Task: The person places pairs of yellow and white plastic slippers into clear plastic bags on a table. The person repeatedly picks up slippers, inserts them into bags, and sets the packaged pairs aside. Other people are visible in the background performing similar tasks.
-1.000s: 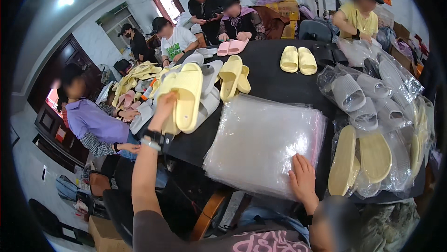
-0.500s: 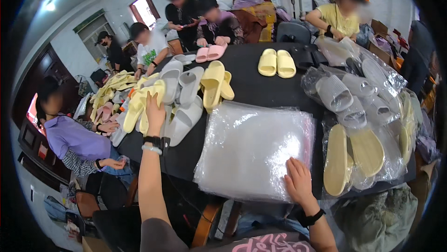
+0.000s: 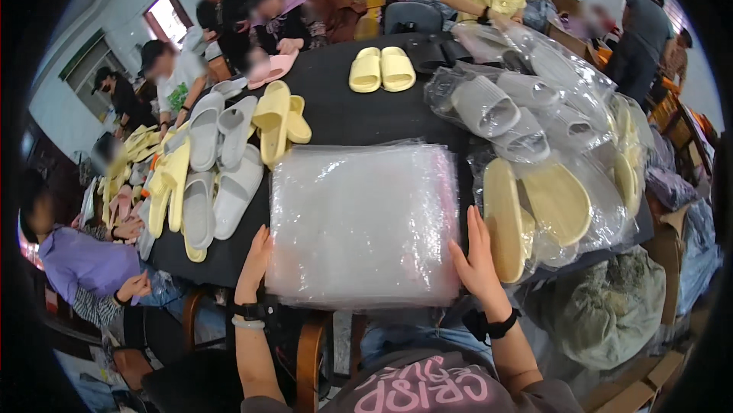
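Note:
A thick stack of clear plastic bags lies on the black table in front of me. Along its left edge stands my left hand, fingers stretched and holding nothing. My right hand is at the opposite edge, palm toward the stack, with its fingers extended and thumb apart. Left of the stack are grey slippers and yellow slippers, some leaning on each other. Bagged yellow slippers, soles showing, lie just beyond my right hand.
Bagged grey slippers are heaped at the right. A yellow pair and black slippers sit at the far side of the black table. Several people surround the table; one in purple is at my left. A bulky sack stands low right.
My left hand has left the yellow slippers and come back to the stack's left edge. My right hand has shifted from the stack's top to its right edge. The view has turned right.

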A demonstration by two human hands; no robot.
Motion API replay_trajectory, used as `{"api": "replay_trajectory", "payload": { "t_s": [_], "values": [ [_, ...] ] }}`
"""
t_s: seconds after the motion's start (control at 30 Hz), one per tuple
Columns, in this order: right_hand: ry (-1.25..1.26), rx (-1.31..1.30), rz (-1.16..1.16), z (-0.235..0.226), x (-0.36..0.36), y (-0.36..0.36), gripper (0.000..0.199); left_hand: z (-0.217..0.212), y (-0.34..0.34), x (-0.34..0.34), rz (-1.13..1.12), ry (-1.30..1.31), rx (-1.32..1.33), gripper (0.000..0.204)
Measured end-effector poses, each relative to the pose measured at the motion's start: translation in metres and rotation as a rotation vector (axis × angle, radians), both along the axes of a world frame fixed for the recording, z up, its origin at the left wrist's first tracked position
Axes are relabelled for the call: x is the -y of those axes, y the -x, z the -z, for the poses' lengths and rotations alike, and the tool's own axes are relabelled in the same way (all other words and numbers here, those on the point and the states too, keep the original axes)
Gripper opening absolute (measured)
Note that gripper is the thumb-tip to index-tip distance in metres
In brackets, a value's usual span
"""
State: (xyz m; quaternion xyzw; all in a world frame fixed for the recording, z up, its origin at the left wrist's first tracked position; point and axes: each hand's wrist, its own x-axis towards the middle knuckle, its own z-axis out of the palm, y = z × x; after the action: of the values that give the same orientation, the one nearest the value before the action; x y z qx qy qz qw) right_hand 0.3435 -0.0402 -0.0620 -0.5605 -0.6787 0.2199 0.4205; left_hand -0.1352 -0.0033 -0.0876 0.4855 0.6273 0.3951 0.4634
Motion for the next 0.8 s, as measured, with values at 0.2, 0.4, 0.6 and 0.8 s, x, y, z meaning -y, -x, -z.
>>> {"api": "replay_trajectory", "payload": {
  "t_s": [0.2,0.4,0.6,0.8],
  "values": [
    [0.126,-0.214,-0.144,0.052,-0.001,0.006,0.076,-0.009,-0.026,0.012,0.15,-0.028,0.085,0.063],
    [0.084,-0.155,-0.117,0.004,0.021,-0.007,0.073,-0.009,-0.028,0.013,0.124,-0.163,-0.652,0.071],
    [-0.348,-0.015,0.055,-0.074,0.09,-0.052,0.055,-0.068,-0.107,0.04,0.304,-0.471,-1.1,0.067],
    [-0.166,-0.277,0.499,-0.026,0.112,-0.116,0.03,-0.049,-0.155,0.032,0.427,-0.478,-1.027,0.06]
  ]
}}
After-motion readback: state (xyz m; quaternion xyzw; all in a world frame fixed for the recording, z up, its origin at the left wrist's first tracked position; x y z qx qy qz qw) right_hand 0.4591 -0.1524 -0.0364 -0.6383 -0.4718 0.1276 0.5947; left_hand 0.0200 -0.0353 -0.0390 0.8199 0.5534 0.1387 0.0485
